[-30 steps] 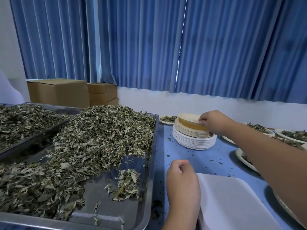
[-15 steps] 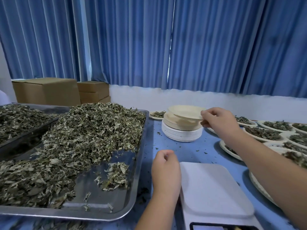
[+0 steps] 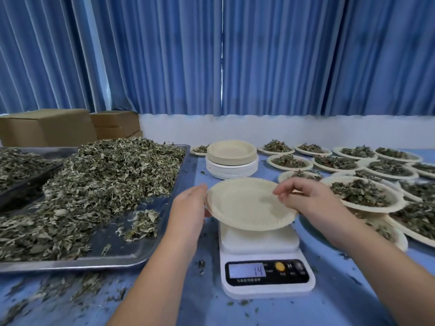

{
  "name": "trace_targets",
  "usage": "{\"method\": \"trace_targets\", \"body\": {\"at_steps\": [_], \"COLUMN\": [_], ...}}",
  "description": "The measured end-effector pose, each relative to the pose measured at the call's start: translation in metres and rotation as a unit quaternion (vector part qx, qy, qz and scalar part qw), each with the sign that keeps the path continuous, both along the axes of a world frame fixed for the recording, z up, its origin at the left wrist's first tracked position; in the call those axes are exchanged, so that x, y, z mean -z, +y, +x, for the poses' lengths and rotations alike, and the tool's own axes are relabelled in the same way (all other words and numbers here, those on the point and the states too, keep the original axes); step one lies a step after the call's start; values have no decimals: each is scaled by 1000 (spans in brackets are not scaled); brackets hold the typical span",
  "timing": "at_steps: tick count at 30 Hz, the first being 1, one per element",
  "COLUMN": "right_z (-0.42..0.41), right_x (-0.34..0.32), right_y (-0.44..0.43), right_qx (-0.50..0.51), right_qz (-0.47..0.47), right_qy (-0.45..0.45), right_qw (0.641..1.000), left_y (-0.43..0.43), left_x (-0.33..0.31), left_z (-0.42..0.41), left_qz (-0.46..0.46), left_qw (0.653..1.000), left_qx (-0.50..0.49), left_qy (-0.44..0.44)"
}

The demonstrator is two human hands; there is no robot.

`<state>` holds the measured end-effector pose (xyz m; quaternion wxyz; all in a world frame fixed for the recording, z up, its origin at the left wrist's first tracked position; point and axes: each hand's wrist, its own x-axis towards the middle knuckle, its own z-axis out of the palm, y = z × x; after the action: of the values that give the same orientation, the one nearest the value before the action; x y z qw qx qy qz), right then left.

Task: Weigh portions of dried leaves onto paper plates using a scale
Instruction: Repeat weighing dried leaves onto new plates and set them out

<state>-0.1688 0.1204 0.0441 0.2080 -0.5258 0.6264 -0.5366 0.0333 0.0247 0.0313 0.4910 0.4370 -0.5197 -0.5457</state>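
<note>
An empty beige paper plate (image 3: 249, 205) lies on the white digital scale (image 3: 259, 241), whose display (image 3: 247, 270) reads 14. My right hand (image 3: 308, 201) pinches the plate's right rim with curled fingertips. My left hand (image 3: 188, 208) rests against the left rim, fingers fairly straight and thumb just under the edge. A big heap of dried leaves (image 3: 106, 175) fills the metal tray (image 3: 131, 255) on the left.
A stack of empty paper plates (image 3: 231, 165) stands behind the scale. Several leaf-filled plates (image 3: 362, 194) cover the blue table to the right. A second tray of leaves (image 3: 23, 182) overlaps at far left, with cardboard boxes (image 3: 47, 128) behind. Loose leaf bits litter the table.
My right hand lifted the top plate off the stack and brought it onto the scale. My left hand opened from a fist and moved to the plate's left rim. The view tilted down.
</note>
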Motion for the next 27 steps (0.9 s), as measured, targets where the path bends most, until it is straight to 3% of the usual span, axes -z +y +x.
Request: {"method": "trace_targets", "body": {"at_steps": [6, 12, 21, 27], "right_z": [-1, -12, -23, -24], "right_x": [15, 19, 26, 25], "right_y": [4, -1, -5, -4], "right_qx": [9, 48, 52, 70], "right_qz": [26, 65, 67, 23], "right_qy": [-7, 128, 159, 138], "right_qw": [1000, 988, 984, 988], "left_y": [6, 6, -3, -3], "left_x": [3, 10, 21, 24], "left_z": [4, -1, -4, -3], "left_qz": [-32, -57, -163, -152], "left_qw": [998, 991, 952, 957], "left_qx": [26, 27, -31, -59], "left_qy": [-46, -115, -256, -240]}}
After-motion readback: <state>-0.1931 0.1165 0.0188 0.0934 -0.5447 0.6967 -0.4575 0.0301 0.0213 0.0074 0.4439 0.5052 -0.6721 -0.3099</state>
